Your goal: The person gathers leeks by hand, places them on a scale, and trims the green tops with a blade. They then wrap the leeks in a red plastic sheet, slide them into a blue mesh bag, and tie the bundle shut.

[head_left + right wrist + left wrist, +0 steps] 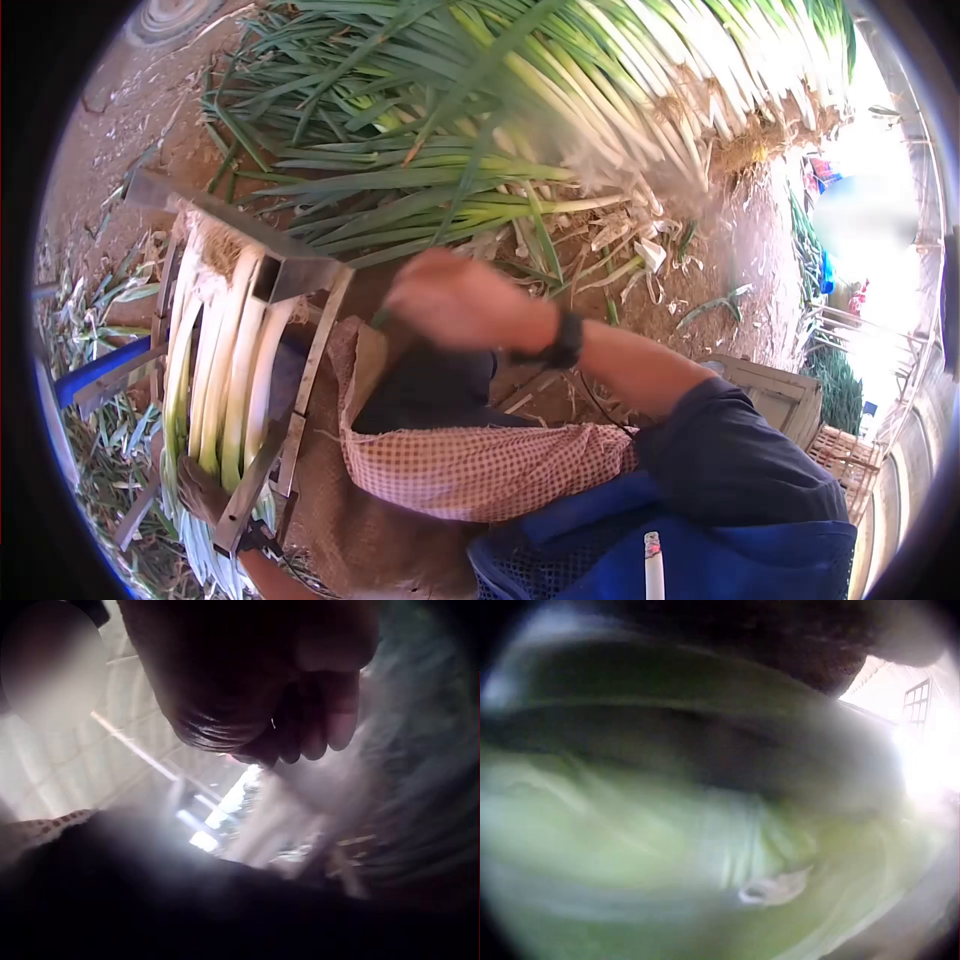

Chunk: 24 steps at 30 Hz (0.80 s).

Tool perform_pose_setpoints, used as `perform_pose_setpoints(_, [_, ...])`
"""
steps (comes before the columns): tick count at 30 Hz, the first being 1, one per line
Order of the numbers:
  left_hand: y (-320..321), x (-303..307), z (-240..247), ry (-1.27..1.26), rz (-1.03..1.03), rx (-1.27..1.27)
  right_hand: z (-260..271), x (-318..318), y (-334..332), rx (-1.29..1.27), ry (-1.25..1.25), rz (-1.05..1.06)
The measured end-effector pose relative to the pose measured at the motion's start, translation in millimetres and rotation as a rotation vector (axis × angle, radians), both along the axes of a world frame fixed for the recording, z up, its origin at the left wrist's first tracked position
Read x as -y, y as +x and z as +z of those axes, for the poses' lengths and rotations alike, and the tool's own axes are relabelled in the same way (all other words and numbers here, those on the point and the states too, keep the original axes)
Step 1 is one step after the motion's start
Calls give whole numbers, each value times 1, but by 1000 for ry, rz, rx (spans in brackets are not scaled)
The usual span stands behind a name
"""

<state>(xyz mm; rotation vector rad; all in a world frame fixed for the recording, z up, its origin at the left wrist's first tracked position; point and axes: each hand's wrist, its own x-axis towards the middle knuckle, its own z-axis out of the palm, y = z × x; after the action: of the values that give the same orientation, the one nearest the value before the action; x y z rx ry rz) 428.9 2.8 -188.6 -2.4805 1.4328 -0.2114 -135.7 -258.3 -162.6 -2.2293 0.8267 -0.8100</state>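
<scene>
A bundle of leeks (pixel 235 360), white shanks with roots at the top, lies in a metal frame (pixel 290 265) on the left in the head view. My left hand (pixel 205 495) grips the bundle low down, where the shanks turn green. Blurred green leek stalks (pixel 630 832) fill the left wrist view, under dark fingers at its top edge. My right hand (pixel 460 300) is to the right of the frame, blurred, over my lap. Its fingers (pixel 341 727) are curled in the right wrist view, with nothing seen in them. A small green strip shows just below that hand.
A large heap of leeks (pixel 620 80) lies on the dirt floor ahead, roots to the right. Loose leaves and peelings (pixel 640 255) litter the ground. A checked cloth (pixel 490 470) covers my leg. A wooden crate (pixel 765 395) stands at the right; a cigarette (pixel 653 570) shows at the bottom.
</scene>
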Motion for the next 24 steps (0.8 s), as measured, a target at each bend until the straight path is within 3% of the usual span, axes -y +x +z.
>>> perform_pose_setpoints(1, [3, 0, 1, 6, 7, 3, -14, 6, -46, -238, 117, -118])
perform_pose_setpoints(2, [5, 1, 1, 7, 13, -2, -62, 13, -97, -389, 164, -247])
perform_pose_setpoints(3, [7, 0, 3, 13, 19, -5, -57, 22, -124, -593, 428, -481])
perform_pose_setpoints(5, [9, -2, 7, 22, 39, -12, -98, 37, -188, -645, 263, -623])
perform_pose_setpoints(10, [3, -24, 30, 13, 110, -35, -145, 97, -243, -944, 80, -545])
perform_pose_setpoints(13, [-15, -42, 51, -30, 184, -63, -172, 108, -255, -1271, 266, -508])
perform_pose_setpoints(17, [-42, -73, 87, -206, 302, -151, -200, 104, -257, -1175, 171, -598])
perform_pose_setpoints(18, [-52, -85, 96, -287, 345, -190, -188, 101, -251, -1297, 257, -492])
perform_pose_setpoints(20, [-79, -104, 117, -493, 399, -295, -184, 80, -244, -1301, 151, -377])
perform_pose_setpoints(21, [-107, -100, 131, -592, 413, -343, -182, 71, -238, -1297, 98, -317])
perform_pose_setpoints(22, [-162, -55, 163, -555, 366, -352, -173, 62, -230, -1252, 187, -295])
perform_pose_setpoints(24, [-210, -16, 192, -804, 420, -428, -141, 54, -209, -1154, 362, -252])
